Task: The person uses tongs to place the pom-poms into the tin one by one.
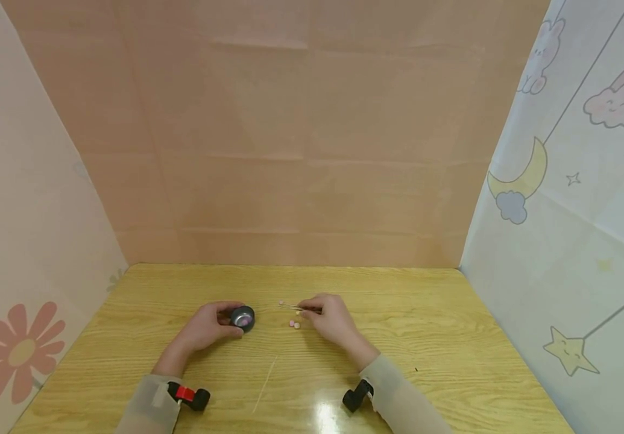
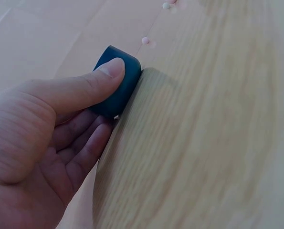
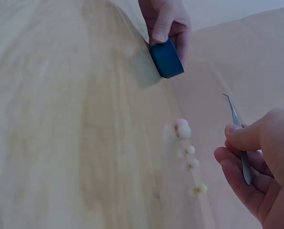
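My left hand (image 1: 203, 328) grips a small dark blue cup (image 1: 243, 318) with a shiny metal inside, thumb on one side and fingers on the other. Something pinkish-purple lies in the cup. In the left wrist view the thumb presses the cup's wall (image 2: 125, 88), and the cup sits at the table surface. My right hand (image 1: 333, 319) pinches slim metal tweezers (image 3: 238, 123) with a bent tip. Several tiny pale balls (image 3: 184, 131), pink, white and yellowish, lie on the table below the tweezers. One pale ball (image 1: 281, 302) appears by the tweezers' tip; whether they touch I cannot tell.
The wood-grain table (image 1: 387, 301) reaches back to a peach-coloured cloth wall (image 1: 312, 181). Printed white cloths (image 1: 572, 241) stand at both sides. A tiny dark speck (image 1: 416, 369) lies to the right of the right forearm. Both wrists wear black camera mounts (image 1: 357, 395).
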Available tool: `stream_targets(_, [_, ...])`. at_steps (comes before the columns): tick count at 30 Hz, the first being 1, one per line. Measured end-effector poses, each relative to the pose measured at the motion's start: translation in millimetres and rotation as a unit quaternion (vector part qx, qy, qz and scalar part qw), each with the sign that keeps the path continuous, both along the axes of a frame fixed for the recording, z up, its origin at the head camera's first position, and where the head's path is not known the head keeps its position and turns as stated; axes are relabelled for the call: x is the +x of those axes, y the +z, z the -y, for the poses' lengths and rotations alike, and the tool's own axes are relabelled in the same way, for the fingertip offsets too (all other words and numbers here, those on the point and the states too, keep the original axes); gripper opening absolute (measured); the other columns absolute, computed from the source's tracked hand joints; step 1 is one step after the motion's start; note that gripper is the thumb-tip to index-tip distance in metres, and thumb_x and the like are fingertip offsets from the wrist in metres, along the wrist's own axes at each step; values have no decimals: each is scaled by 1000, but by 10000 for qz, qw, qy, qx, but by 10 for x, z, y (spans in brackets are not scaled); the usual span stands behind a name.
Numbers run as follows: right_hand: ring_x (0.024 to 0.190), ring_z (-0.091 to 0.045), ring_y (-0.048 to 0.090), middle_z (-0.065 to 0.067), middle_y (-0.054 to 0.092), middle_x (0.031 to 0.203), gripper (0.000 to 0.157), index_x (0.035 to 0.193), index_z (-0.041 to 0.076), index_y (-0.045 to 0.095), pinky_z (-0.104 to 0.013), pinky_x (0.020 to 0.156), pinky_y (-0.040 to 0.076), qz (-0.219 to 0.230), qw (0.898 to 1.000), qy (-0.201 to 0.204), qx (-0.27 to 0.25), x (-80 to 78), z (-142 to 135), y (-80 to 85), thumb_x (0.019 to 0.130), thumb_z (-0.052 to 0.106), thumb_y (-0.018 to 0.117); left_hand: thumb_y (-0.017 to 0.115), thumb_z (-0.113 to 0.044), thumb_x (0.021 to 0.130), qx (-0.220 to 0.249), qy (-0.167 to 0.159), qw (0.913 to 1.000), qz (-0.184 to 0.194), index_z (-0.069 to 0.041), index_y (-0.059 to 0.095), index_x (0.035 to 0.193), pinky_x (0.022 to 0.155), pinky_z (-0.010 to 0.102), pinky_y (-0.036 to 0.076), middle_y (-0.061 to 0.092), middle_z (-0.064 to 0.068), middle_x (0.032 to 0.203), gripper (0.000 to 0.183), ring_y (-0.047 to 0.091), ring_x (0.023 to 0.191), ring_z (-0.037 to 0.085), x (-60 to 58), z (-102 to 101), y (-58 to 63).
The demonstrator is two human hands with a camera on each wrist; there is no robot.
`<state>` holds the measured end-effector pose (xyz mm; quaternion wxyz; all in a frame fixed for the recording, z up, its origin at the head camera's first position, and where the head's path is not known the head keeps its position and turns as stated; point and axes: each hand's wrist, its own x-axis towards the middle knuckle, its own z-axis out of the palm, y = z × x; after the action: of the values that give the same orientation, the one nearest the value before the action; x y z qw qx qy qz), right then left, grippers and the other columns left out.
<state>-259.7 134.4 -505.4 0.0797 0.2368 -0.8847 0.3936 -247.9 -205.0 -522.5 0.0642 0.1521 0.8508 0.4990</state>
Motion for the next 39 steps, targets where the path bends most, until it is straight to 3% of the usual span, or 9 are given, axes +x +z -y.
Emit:
stream_targets(8, [91, -14, 72, 0, 78, 104, 16, 113, 14, 85, -30, 76, 60, 247, 9991, -254, -242, -65, -185, 51, 98, 10, 80, 92, -16, 87, 27, -33, 10000, -70, 1, 65, 142, 92, 35, 57, 71, 16, 130, 63, 71, 110, 27, 16, 1, 10])
stream_targets(19, [89, -12, 74, -1, 79, 104, 13, 110, 14, 85, -27, 72, 60, 449, 9979, -298, -353, -62, -291, 139, 98, 14, 80, 93, -17, 86, -56, -35, 9999, -118, 0, 66, 141, 91, 34, 58, 71, 14, 128, 63, 70, 108, 24, -16, -16, -33])
stream_targets(28, [88, -9, 75, 2, 81, 99, 10, 107, 13, 86, -27, 72, 60, 521, 9982, -271, -72, -89, -352, 131, 99, 12, 79, 92, -17, 87, -32, -23, 9999, -133, 1, 66, 142, 89, 33, 57, 71, 16, 129, 63, 70, 107, 24, -8, -31, -6])
stream_targets(39, [100, -16, 76, 0, 81, 106, 14, 111, 14, 86, -35, 84, 61, 374, 9956, 165, 848, -11, -454, 88, 99, 16, 79, 94, -19, 85, -8, 27, 10000, -67, -2, 67, 141, 87, 30, 56, 71, 13, 129, 64, 69, 106, 22, -37, 21, -52])
